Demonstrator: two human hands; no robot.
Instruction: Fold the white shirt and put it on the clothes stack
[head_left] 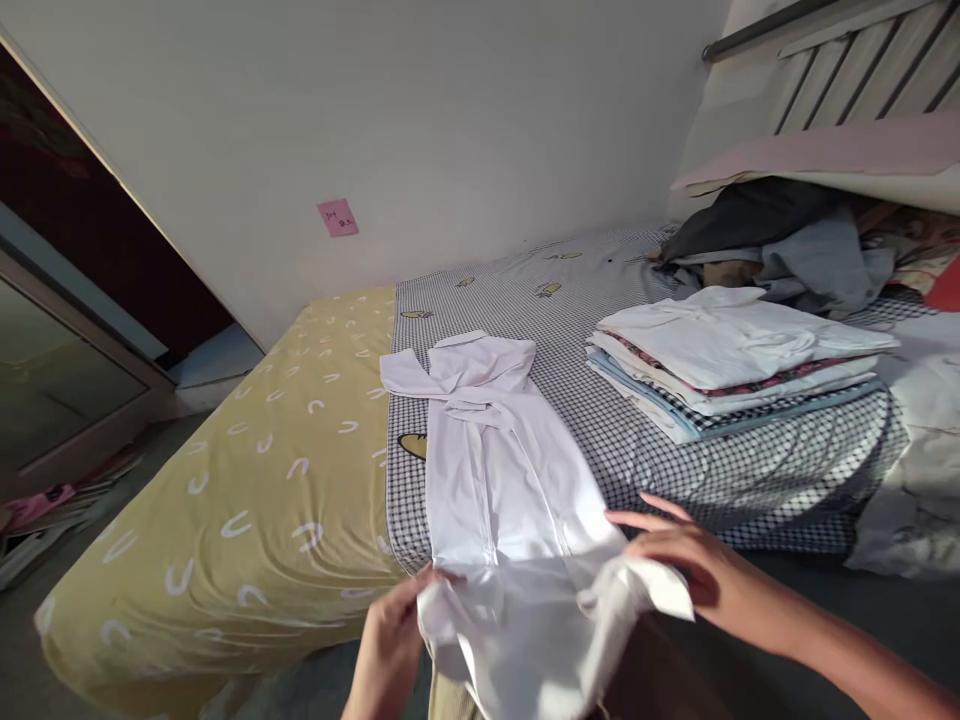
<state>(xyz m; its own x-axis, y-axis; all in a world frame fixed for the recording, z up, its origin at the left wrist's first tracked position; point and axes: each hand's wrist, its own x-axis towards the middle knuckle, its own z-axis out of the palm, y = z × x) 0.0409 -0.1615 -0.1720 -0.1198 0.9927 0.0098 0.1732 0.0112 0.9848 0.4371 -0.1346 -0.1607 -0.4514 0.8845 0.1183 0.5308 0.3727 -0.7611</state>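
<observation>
White garment [517, 480] is pinched at its near edges by the left hand [396, 628] and, with some fingers spread, by the right hand [701, 572]; beyond the grip, it is laid mostly on the checked sheet [581, 400].

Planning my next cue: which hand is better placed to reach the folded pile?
Probably the right hand: it is nearer the folded pile, while the left hand is across the white garment.

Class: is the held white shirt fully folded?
Not fully: the shirt stretches long from the bed, its lower end between left hand and right hand.
</observation>
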